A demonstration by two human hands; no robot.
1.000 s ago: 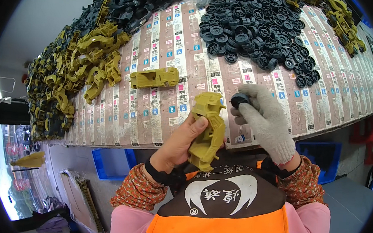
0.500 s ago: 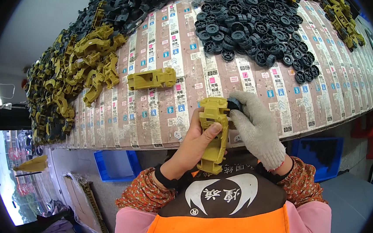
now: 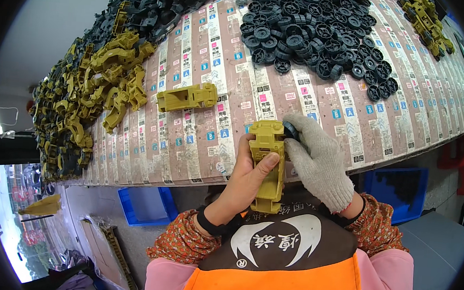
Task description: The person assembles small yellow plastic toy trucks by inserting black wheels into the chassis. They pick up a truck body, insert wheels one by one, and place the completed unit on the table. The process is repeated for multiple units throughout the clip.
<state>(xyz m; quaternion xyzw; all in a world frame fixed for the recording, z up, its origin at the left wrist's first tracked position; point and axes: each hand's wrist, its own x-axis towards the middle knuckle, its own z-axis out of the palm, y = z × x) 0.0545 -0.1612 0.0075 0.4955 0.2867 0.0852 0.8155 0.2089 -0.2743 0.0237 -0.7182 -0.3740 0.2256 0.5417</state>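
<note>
My bare left hand (image 3: 251,174) is wrapped round a yellow plastic toy vehicle body (image 3: 268,143), thumb across its middle. The body stands lengthwise in front of my chest, at the near table edge. In a grey knitted glove, my right hand (image 3: 320,163) pinches a small black toy wheel (image 3: 291,131) against the body's upper right side. Gloved fingers cover part of the wheel, so I cannot tell whether it is fixed to the body. Another yellow vehicle body (image 3: 187,97) lies on the table beyond my left hand.
A heap of black wheels (image 3: 306,33) lies at the far middle. Yellow bodies (image 3: 104,75) pile up on the left, with dark parts (image 3: 161,8) behind them. More yellow parts (image 3: 427,24) lie far right. Blue bins (image 3: 148,206) stand below the table edge.
The held body has turned slightly, its lower end shifting a little right and up. My right hand still presses the wheel at its side.
</note>
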